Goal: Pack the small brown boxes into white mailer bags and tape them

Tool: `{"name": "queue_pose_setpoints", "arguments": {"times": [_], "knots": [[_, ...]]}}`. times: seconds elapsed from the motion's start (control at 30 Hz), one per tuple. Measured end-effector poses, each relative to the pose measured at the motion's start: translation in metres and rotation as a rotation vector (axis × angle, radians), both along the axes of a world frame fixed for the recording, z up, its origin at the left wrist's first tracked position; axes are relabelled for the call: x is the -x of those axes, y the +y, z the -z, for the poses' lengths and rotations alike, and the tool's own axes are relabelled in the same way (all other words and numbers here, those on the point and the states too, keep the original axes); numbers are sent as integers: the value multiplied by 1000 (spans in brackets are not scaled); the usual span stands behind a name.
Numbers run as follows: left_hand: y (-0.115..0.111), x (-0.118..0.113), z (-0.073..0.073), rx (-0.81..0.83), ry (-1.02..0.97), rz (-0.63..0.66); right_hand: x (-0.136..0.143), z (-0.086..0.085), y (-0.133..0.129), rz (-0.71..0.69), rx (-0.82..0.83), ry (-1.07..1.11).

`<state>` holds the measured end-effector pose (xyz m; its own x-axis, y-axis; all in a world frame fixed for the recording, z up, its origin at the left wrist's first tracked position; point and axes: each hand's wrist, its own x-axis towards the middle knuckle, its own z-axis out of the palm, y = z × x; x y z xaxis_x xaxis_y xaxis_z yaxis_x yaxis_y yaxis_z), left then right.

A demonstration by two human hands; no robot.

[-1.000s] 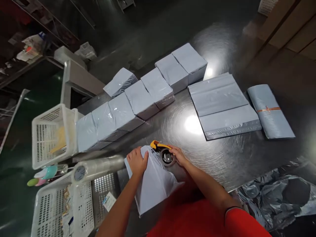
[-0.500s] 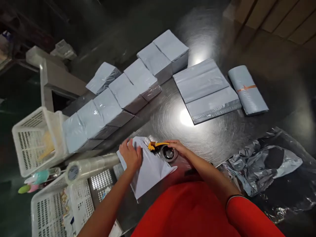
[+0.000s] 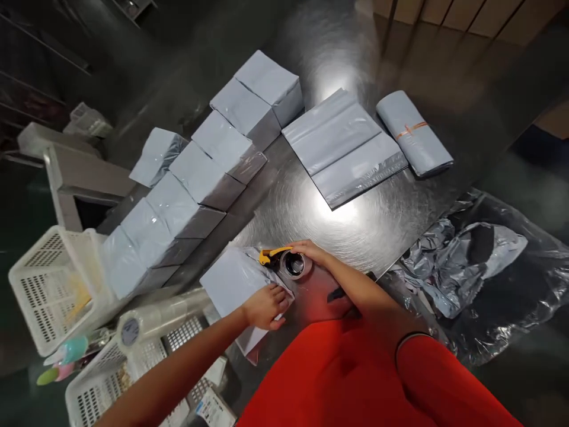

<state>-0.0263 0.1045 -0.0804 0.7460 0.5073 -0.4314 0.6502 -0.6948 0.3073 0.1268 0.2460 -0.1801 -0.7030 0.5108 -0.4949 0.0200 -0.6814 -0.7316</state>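
Note:
A parcel wrapped in a white plastic mailing bag (image 3: 233, 284) lies on the metal table in front of me. My left hand (image 3: 267, 307) is at its right side, fingers curled over the folded bag edge and closed on it. My right hand (image 3: 307, 251) grips a yellow-orange tape dispenser (image 3: 269, 256) with a roll of clear tape (image 3: 295, 264) on it. The dispenser's front end is against the parcel's upper right side. Whether a strip of tape runs onto the bag I cannot make out.
A row of wrapped parcels (image 3: 213, 178) runs diagonally to the left. Flat mailing bags (image 3: 347, 145) and a banded bundle (image 3: 413, 133) lie beyond. Crumpled plastic (image 3: 462, 273) is at right. White baskets (image 3: 53, 290) and tape rolls (image 3: 146, 323) stand at left.
My left hand has moved right and down across the parcel to its folded right edge. The right side of the bag is now folded in. The dispenser stays beside the parcel; the view has shifted.

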Motion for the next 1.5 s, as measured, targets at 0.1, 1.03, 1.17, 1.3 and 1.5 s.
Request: {"name": "queue_pose_setpoints", "arguments": {"times": [0.1,1.03,1.17,1.3,1.5], "knots": [[-1,4,3,-80,42,-200,17,1,6,18,-3,12],[85,54,8,-294,462,-1936,-119,-47,-96,179,16,-85],[65,64,9,-332,472,-2138,-62,-43,-107,301,5,-3],[22,53,2,-460,471,-2185,-24,-30,-74,252,-6,-13],[-58,-4,-21,-297,-145,-362,-6,-22,-40,57,37,75]]}}
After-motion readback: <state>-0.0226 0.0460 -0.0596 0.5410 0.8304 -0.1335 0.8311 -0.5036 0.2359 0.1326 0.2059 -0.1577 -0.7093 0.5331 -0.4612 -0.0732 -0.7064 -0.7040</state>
